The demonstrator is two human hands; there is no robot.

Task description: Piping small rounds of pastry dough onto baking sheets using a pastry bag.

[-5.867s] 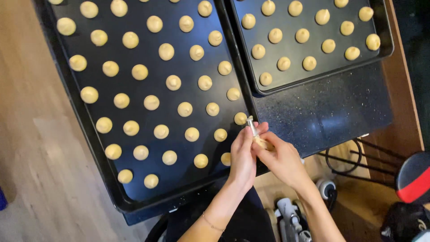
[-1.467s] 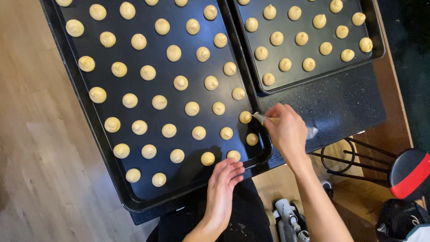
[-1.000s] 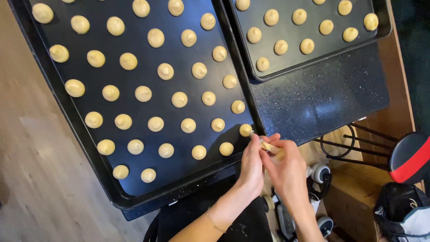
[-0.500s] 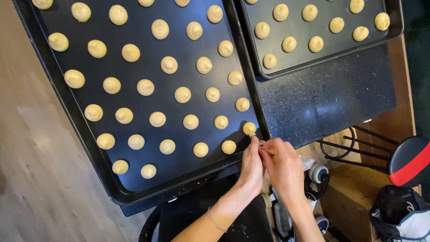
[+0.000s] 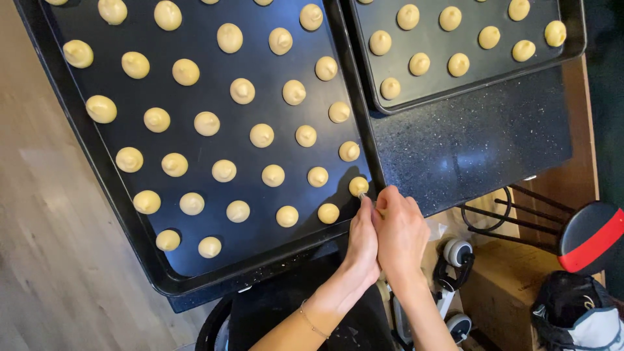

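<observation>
Pressing together at the near corner of the big tray (image 5: 97,195): left hand (image 5: 361,242) and right hand (image 5: 401,229), fingers closed around a small nozzle (image 5: 362,195) just beside the nearest dough ball (image 5: 358,186).

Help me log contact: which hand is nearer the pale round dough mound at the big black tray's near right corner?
Left. The left hand has its fingertips just below the dough mound; the right hand sits beside it, farther right.
</observation>
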